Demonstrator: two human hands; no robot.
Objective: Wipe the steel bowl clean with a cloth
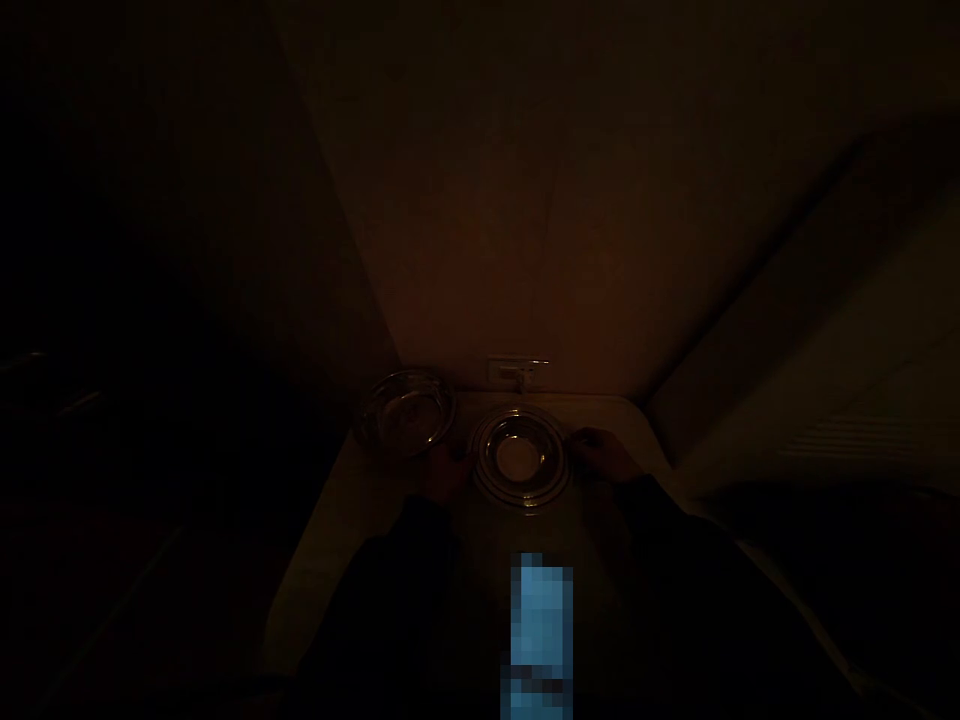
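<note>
In a very dark view, a shiny round metal dish (556,480) with a wide ringed rim rests on a pale tabletop. My left hand (448,472) is at its left edge, its fingers mostly lost in shadow. At the dish's right edge, my right hand (606,455) has curled fingers touching the rim; the exact grip is hard to make out. Just beyond my left hand lies a second round, shiny vessel (405,410), like a bowl or a lid, near the table's far left corner.
The small table (315,560) has rounded corners and meets a wall behind. A socket with a plug (517,372) sits low on that wall. To the right stands a large pale slanted shape (847,420) with slats. A pixelated bright blue patch (541,630) covers the lower middle.
</note>
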